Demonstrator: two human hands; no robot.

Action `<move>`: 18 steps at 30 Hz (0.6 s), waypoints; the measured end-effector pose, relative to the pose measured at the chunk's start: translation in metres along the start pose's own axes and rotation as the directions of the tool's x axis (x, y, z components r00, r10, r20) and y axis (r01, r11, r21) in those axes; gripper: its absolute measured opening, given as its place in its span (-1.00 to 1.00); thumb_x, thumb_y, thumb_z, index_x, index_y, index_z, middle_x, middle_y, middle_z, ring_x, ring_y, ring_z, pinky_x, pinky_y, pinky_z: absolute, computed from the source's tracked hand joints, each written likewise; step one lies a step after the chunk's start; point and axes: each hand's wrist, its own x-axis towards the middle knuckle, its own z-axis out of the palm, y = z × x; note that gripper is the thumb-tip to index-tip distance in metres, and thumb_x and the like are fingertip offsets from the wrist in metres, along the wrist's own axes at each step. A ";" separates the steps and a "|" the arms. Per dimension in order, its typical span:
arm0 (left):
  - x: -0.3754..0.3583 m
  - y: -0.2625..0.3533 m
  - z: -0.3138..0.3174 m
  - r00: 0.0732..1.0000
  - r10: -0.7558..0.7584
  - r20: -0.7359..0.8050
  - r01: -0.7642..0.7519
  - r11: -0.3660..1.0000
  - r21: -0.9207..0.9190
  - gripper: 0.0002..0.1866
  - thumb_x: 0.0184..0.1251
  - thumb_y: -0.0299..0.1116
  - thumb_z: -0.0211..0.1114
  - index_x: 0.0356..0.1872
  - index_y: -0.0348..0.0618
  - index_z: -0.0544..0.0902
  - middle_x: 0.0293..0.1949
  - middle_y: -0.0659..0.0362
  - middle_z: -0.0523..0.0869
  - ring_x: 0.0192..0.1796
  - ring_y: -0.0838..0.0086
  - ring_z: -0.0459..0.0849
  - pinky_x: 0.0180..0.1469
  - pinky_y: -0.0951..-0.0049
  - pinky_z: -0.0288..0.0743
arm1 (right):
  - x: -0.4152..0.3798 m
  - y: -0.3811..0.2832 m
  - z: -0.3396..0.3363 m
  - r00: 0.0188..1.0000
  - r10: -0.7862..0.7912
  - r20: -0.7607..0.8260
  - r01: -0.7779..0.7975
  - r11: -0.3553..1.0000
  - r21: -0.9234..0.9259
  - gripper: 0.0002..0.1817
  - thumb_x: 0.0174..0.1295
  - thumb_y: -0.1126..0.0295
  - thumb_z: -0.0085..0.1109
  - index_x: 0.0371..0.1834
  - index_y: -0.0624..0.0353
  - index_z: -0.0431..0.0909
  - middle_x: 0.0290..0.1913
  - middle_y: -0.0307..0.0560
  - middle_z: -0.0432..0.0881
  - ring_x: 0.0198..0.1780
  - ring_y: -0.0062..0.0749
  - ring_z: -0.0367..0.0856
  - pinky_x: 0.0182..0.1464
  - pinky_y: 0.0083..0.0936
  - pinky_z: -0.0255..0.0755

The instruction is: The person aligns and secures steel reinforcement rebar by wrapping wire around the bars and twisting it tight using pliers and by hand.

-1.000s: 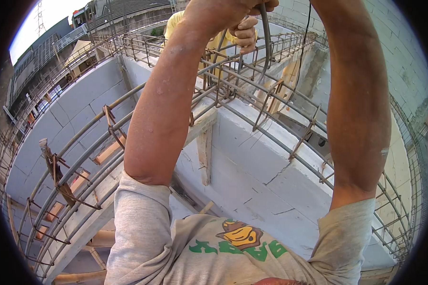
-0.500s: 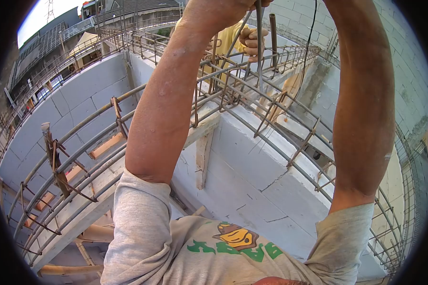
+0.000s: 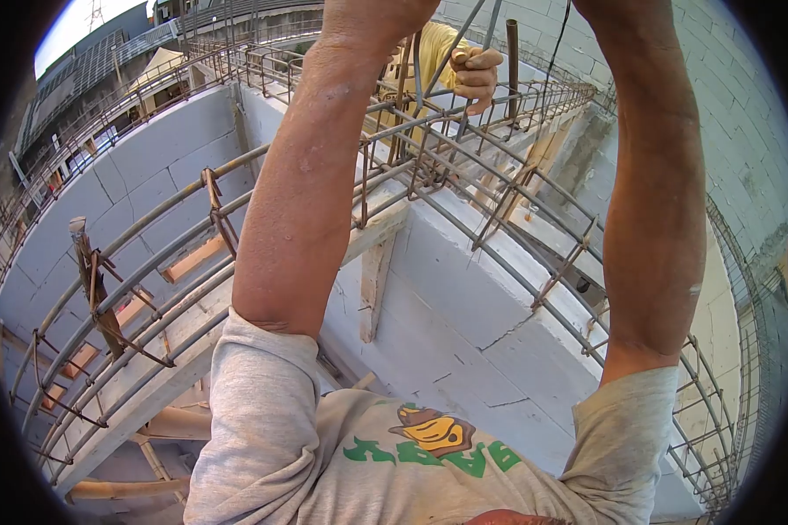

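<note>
Both my arms are raised, and the top edge of the view cuts off the hands. Only the back part of my left hand (image 3: 383, 14) shows, its fingers hidden, close to the upper ends of grey steel rods (image 3: 460, 42). Of my right hand (image 3: 617, 7) just the heel and wrist are visible at the top edge, so what it holds cannot be seen. Between my forearms, the rods slant down to a junction of tied rebar cages (image 3: 425, 171).
A co-worker in a yellow top (image 3: 438, 48) stands beyond the junction, one hand (image 3: 476, 79) beside the rods. Rebar runs along the block walls (image 3: 451, 289). A rusty upright bar (image 3: 512, 70) and a wooden stake (image 3: 96, 284) stick up. Timber formwork (image 3: 149, 411) lies lower left.
My hands have moved up, further out of view, and my right forearm has shifted left. The rods' upper parts have shifted. More of the co-worker's hand and yellow top shows.
</note>
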 end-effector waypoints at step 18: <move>-0.013 -0.036 -0.007 0.995 -0.062 0.081 0.052 0.992 0.112 -0.79 0.41 -0.30 0.26 -0.22 -0.28 0.66 -0.51 0.25 0.60 -0.43 0.60 0.50 -0.33 0.40 0.44 | 0.008 0.025 0.006 0.922 -0.095 0.376 0.187 0.958 -0.217 -0.70 0.34 0.26 0.17 -0.24 0.33 0.70 -0.51 -0.06 0.65 -0.48 -0.40 0.58 -0.39 -0.42 0.42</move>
